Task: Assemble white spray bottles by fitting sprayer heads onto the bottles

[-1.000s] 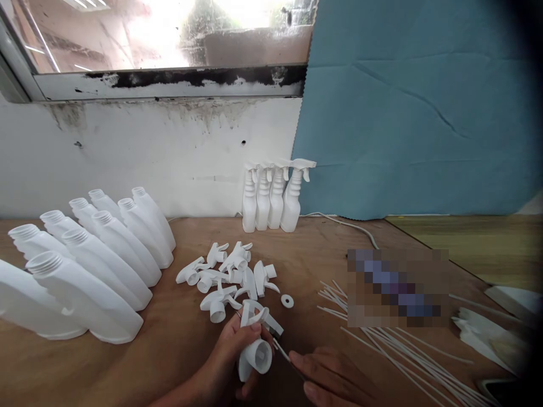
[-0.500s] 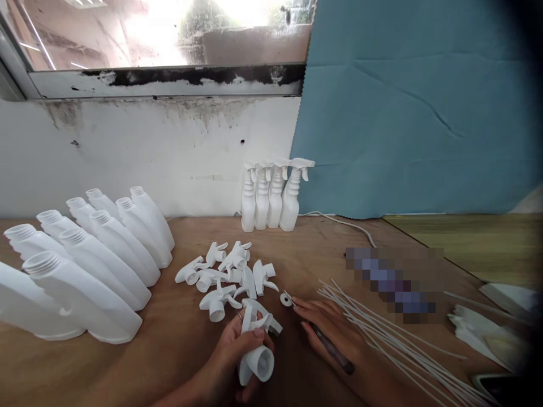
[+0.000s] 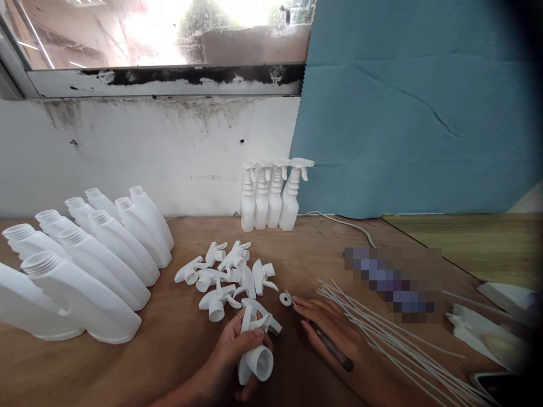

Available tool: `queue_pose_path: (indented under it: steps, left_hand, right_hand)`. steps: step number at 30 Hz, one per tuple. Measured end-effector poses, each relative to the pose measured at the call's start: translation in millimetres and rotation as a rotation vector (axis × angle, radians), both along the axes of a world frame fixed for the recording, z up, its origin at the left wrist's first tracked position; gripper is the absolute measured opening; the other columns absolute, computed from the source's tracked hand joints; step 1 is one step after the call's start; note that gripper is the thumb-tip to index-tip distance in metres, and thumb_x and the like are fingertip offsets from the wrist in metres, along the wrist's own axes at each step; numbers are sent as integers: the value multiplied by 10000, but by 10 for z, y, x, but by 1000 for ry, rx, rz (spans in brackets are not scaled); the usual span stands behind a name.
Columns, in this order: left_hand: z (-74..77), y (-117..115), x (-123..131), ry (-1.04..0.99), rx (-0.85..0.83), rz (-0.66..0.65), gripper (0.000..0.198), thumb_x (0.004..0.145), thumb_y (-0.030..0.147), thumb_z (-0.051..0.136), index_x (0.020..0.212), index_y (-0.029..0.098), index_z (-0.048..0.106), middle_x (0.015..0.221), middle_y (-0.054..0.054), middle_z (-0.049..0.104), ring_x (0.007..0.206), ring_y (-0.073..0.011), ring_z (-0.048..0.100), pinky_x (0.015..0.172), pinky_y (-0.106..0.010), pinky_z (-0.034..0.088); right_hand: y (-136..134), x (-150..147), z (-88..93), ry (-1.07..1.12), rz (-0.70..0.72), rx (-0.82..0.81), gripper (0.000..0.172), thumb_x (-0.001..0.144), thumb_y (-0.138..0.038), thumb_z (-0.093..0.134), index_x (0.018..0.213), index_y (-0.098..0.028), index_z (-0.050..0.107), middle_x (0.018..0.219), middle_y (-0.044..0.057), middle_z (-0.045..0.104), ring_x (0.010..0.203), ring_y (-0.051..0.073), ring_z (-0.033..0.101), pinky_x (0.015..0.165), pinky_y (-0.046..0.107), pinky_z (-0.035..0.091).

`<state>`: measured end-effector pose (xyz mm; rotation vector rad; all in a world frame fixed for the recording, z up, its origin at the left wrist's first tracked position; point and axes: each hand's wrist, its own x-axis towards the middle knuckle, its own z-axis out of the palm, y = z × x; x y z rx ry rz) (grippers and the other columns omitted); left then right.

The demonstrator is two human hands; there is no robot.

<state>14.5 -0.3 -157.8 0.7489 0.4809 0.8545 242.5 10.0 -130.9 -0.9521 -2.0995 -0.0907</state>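
My left hand (image 3: 233,350) is closed around a white trigger spray head (image 3: 258,362), its round open collar facing me. Another spray head (image 3: 271,323) lies just beyond it, partly hidden. My right hand (image 3: 331,328) rests low over the table, closed on a slim dark-handled tool (image 3: 328,345). By its fingertips is a small white ring (image 3: 285,298) with a dark centre; whether it is held or lies on the wood, I cannot tell. Several loose spray heads (image 3: 216,302) lie in a pile beyond my left hand.
Several open white bottles (image 3: 85,294) stand in rows at the left. Against the wall stand several bottles (image 3: 291,200) with spray heads fitted. A bundle of thin white tubes (image 3: 382,339) lies right of my right hand, near a blurred-out item (image 3: 390,285) and a white cord (image 3: 352,224).
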Motion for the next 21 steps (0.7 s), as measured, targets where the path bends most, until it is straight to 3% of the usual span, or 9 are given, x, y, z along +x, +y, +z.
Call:
queue_pose_path:
  steps: [16,21]
  left_hand:
    - [24,10,-9,28,-18,7,387,822,461,660,1014,195,455,716,20,640,239,-36,398,208,-116,197]
    - [40,2,-1,26,-14,2,374,829,464,659,991,195,456,697,26,630,241,-28,390,203,-106,205]
  right_hand:
    - [-30,-2,42,12,55,-69,352,876,-102,597,1196,-237,653,1108,68,751,977,213,712,833,326,596]
    - [-26,41,-44,74,26,-164,331,900,-155,601,1211,-252,662,1169,67,740,1053,220,703,906,338,584]
